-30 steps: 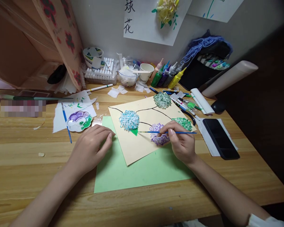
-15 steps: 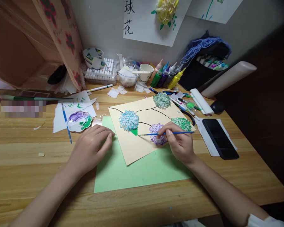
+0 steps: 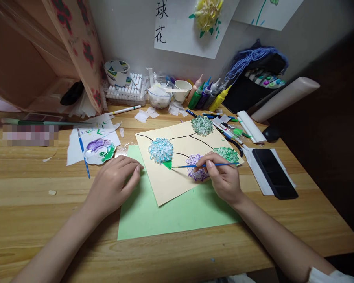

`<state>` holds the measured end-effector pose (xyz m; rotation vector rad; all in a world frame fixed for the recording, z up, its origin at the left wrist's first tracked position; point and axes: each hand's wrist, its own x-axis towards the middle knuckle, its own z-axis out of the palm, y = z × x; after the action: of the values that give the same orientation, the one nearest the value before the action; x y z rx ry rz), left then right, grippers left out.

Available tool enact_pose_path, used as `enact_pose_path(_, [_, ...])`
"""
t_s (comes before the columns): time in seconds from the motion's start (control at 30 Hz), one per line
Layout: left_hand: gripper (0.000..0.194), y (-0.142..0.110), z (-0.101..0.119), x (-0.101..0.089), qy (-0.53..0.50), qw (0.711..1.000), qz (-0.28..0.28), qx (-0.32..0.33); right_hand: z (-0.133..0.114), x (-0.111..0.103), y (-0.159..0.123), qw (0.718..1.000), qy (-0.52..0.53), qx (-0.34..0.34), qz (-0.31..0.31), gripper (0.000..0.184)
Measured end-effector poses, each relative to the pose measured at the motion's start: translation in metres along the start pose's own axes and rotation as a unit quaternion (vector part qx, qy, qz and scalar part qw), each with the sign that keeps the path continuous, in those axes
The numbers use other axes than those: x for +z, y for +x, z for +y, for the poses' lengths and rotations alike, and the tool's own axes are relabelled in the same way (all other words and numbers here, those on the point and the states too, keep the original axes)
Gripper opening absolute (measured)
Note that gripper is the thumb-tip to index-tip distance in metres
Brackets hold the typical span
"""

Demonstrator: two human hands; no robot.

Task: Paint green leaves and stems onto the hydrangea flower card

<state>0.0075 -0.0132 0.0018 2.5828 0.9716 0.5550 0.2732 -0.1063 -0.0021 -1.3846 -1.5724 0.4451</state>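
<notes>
My right hand (image 3: 222,175) pinches a thin blue paintbrush (image 3: 216,165), its tip at a green painted leaf (image 3: 168,165) below the blue-white textured flower (image 3: 161,150). The leaf and flower are on a cream sheet (image 3: 162,188), which lies askew over a larger green sheet (image 3: 177,220). Partly behind my right fingers is a purple-white flower (image 3: 194,173). Two green flowers, an upper one (image 3: 202,125) and a lower one (image 3: 228,154), are joined by thin black stems. My left hand (image 3: 115,179) rests at the sheets' left edge, fingers loosely bent and apart, holding nothing.
A flower-shaped paint palette (image 3: 90,157) and a second blue brush (image 3: 83,151) lie on white paper at left. Paint bottles (image 3: 205,96), a paper cup (image 3: 183,88) and a marker box (image 3: 125,94) line the wall. A phone (image 3: 274,173) lies at right.
My right hand has shifted slightly left with the paintbrush, whose tip stays near the leaf's lower right edge. My left hand has kept its place.
</notes>
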Motion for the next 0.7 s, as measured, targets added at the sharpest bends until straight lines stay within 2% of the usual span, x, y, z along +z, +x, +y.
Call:
enact_pose_path(0.17, [0.03, 0.0005, 0.0003, 0.0005, 0.001, 1.0, -0.001, -0.002, -0.0012, 0.002, 0.0005, 0.998, 0.047, 0.026, 0.023, 0.022])
enact_pose_path(0.33, [0.03, 0.0009, 0.0, 0.0013, 0.002, 1.0, -0.002, -0.002, -0.0041, 0.0066, 0.0017, 0.998, 0.034, 0.05, -0.006, 0.024])
enact_pose_path(0.47, [0.03, 0.0012, 0.0001, 0.0013, 0.003, 1.0, 0.0, -0.001, -0.0051, 0.0067, 0.0026, 0.998, 0.016, 0.049, -0.031, 0.024])
enact_pose_path(0.7, [0.031, -0.0001, 0.0005, 0.0002, 0.003, 1.0, -0.002, -0.004, -0.0037, 0.0026, 0.0024, 1.0, 0.002, 0.021, -0.009, 0.024])
